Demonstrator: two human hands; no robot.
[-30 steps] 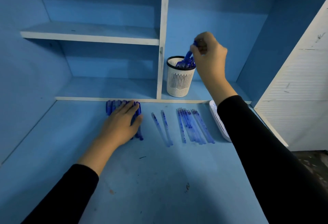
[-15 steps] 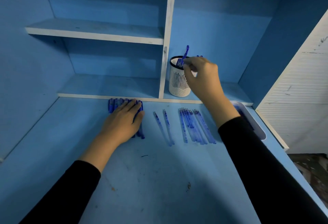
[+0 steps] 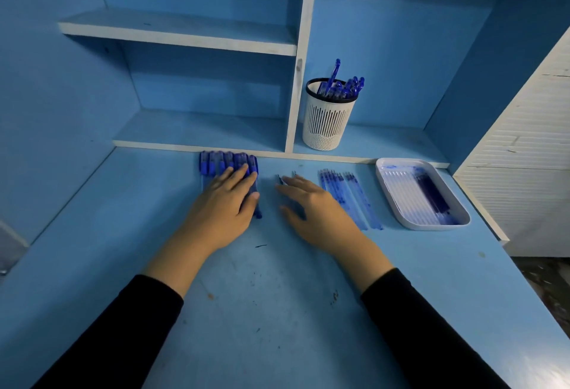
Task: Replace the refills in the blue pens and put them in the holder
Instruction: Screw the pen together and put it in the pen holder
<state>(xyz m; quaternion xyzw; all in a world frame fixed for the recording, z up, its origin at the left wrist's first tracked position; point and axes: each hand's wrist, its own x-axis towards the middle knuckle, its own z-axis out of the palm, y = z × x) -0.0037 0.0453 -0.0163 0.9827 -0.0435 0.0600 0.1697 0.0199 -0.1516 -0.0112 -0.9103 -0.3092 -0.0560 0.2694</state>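
A light blue painted worktop (image 3: 277,311) fills the lower view, backed by a blue shelf unit with white edges (image 3: 185,31). The left hand (image 3: 226,200), in a black sleeve, lies palm down at about eleven o'clock from the middle of the worktop. It rests on a row of dark blue capped pens (image 3: 222,162) set side by side against the back ledge. Its grip is wide open: the fingers lie straight and flat on the pen barrels, the thumb runs along the rightmost pen, and nothing is closed in. The caps show past the fingertips at twelve o'clock.

The right hand (image 3: 314,206), just beside it at three o'clock, is also palm down with its grip open, fingers straight and a little spread, holding nothing. It covers two thin translucent blue refills (image 3: 279,178), whose tips peep out at its fingertips. The hand is slightly blurred, so I cannot tell whether it presses them.

At three o'clock of the right hand lies a bunch of clear blue refills (image 3: 348,194), and past them a white oblong plastic tray (image 3: 438,226) with dark blue sticks inside. The white slotted round pen holder (image 3: 327,123) stands on the low shelf at twelve o'clock of the right hand, with a cluster of blue pens (image 3: 342,88) upright in it.
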